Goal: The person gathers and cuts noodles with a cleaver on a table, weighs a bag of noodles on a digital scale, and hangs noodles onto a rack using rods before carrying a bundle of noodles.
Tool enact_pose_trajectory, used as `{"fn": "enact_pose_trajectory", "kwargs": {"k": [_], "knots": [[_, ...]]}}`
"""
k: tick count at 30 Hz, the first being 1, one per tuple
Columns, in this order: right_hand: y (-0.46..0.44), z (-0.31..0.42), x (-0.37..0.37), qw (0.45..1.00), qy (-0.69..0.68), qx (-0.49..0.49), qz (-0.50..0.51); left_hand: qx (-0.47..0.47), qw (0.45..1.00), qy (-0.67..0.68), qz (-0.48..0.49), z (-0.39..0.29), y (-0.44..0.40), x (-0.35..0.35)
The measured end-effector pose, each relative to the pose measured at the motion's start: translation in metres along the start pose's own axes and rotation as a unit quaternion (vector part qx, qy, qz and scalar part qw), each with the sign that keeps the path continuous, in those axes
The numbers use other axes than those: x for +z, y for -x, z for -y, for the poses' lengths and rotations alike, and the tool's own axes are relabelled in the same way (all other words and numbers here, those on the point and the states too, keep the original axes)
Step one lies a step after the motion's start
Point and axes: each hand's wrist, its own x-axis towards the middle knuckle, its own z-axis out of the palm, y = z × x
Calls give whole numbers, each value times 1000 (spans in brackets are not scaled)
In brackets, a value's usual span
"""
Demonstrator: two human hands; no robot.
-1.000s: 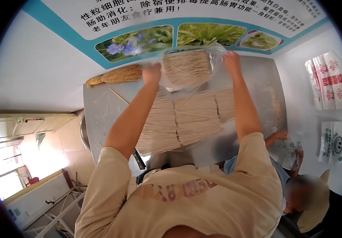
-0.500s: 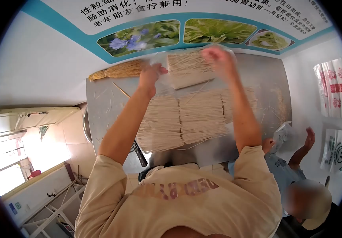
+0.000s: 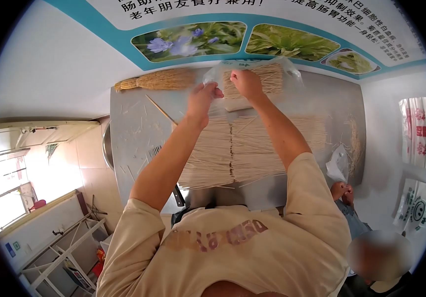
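A stack of dry noodles (image 3: 271, 79) lies on a clear plastic bag (image 3: 292, 74) at the back of the metal table. My right hand (image 3: 245, 83) is closed over the stack's left part; what its fingers hold is hidden. Just left of the stack, my left hand (image 3: 207, 96) has its fingers bent together beside the bag's edge, and anything in them is too small to make out. Nearer my body, cut noodles (image 3: 205, 153) are spread in wide rows, partly under my right forearm.
A straw brush (image 3: 158, 80) and a thin stick (image 3: 161, 109) lie at the left of the metal table (image 3: 129, 128). A knife handle (image 3: 178, 196) shows at the front edge. Another person's hands (image 3: 342, 190) are near a crumpled bag (image 3: 338, 163) at right.
My right hand has moved left from the bag's right side onto the stack. The bag around the noodles now lies more open. At right, the co-worker's hands have come together beside a bag on the table.
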Motion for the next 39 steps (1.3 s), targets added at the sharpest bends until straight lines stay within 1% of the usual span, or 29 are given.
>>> {"fn": "enact_pose_trajectory", "kwargs": {"k": [2,4,7,13,16,20,22,23,25,26,27,28,29,30,31,32,34,35,36,37,38,39], "knots": [[0,1,1,1000,12,-2,9,3,1000,12,10,3,-5,-2],[-1,-2,5,998,53,-36,-2,5,1000,7,11,4,-9,-3],[-4,-5,7,996,60,-64,-10,8,1000,4,10,3,-9,-3],[-8,-6,7,990,116,-78,-14,10,1000,17,15,-1,-9,-2],[-8,-7,8,988,127,-83,-2,7,1000,18,14,-1,-8,-1],[-4,-5,1,990,116,-80,-15,6,1000,23,15,-2,-6,1],[-1,-5,-7,997,63,-50,-11,9,1000,19,17,0,-8,1],[2,-6,-12,997,66,-47,-13,11,1000,14,18,2,-8,3],[8,2,-26,998,18,-48,-37,11,1000,12,19,2,-7,5],[14,8,-37,998,19,-48,-38,11,1000,9,13,2,-6,4],[23,24,-61,997,-68,20,-29,14,1000,9,13,2,-7,2],[32,38,-80,984,-155,84,-18,19,1000,5,17,1,-10,1],[46,44,-91,984,-154,82,-18,20,1000,-1,21,2,-10,-1],[61,49,-100,951,-263,148,70,20,1000,1,20,1,-10,-2],[73,53,-105,894,-365,210,155,25,999,-21,14,-3,-12,-2],[83,62,-101,893,-365,211,154,30,999,-43,9,-7,-13,-2],[99,86,-84,907,-313,137,246,26,998,-52,18,-18,-16,0],[110,91,-79,909,-312,143,238,23,998,-59,23,-20,-15,4],[115,100,-77,923,-349,146,65,26,997,-60,30,-21,-15,8],[113,104,-78,909,-377,140,-109,37,998,-35,38,-24,-17,10],[112,95,-94,910,-307,146,-236,46,998,-9,42,-26,-17,10],[111,88,-125,893,-232,151,-356,46,998,-9,41,-27,-15,10]]}}
